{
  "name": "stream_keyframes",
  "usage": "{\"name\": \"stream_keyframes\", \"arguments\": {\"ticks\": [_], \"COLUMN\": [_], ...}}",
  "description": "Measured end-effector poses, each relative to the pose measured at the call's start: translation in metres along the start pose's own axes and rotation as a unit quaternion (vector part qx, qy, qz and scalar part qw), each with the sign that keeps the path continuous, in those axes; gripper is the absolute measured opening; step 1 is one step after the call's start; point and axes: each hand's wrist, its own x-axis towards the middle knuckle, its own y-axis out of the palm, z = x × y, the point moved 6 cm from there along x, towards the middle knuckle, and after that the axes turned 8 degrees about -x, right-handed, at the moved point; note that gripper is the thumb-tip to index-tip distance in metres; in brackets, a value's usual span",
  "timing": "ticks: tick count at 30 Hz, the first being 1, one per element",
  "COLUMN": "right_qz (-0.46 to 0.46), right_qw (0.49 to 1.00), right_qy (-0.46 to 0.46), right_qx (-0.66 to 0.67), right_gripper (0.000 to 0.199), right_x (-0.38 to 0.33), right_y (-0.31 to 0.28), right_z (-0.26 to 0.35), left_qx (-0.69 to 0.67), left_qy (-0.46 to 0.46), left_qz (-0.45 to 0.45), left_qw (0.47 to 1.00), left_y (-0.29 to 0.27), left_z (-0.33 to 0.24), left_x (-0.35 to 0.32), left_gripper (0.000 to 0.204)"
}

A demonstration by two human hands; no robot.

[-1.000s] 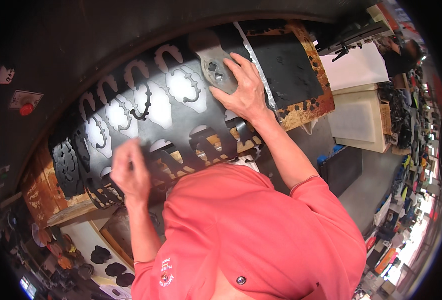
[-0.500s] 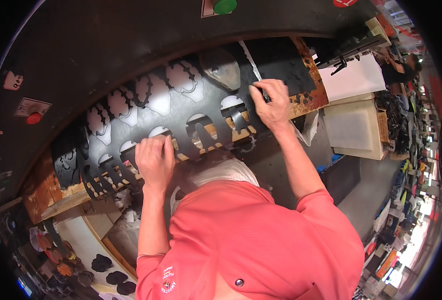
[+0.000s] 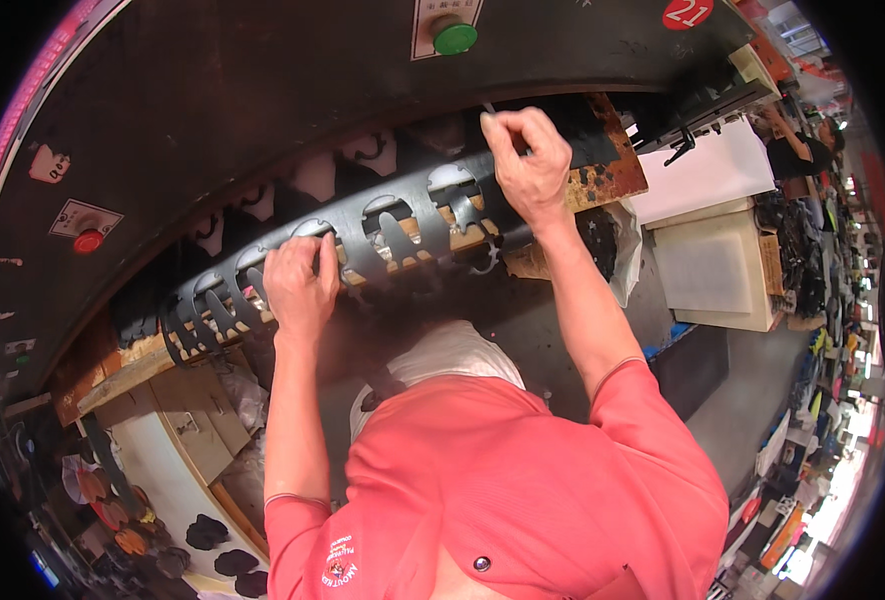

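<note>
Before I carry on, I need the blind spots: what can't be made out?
In the head view:
Left hand: most fingertips hidden by its own fingers.
Right hand: some fingertips curled out of sight.
Pale shapes beyond the black sheet: far ends covered by the dark overhang.
Far-right clutter: too small, blurred.

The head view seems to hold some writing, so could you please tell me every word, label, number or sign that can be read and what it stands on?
Round red sticker on the black machine panel: a white number, not copied here.
Green button's plate: a row of small characters, not copied.
Red button's plate: marks too small to read.
Red shirt: white lettering by a small emblem, not copied.
</note>
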Motion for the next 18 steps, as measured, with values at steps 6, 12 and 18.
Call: {"name": "stream_keyframes", "arguments": {"ticks": [6,12,18], "right_qz": [0.019,0.11,0.1], "right_qw": [0.99,0.992,0.994], "right_qy": [-0.139,0.059,0.019], "right_qx": [-0.004,0.026,-0.043], "right_gripper": [0.004,0.009,0.008], "right_x": [0.044,-0.051,-0.084], "right_y": [0.024,0.014,0.029], "right_z": [0.037,0.002,-0.001], "left_qx": [0.013,0.014,0.013], "left_qy": [-0.021,-0.046,-0.051], "left_qz": [-0.009,0.001,0.009], "left_qw": [1.0,0.999,0.999], "left_y": [0.001,0.003,0.002], "left_z": [0.002,0.005,0.004], "left_x": [-0.002,-0.002,0.0], "left_gripper": [0.023,0.025,0.024]}}
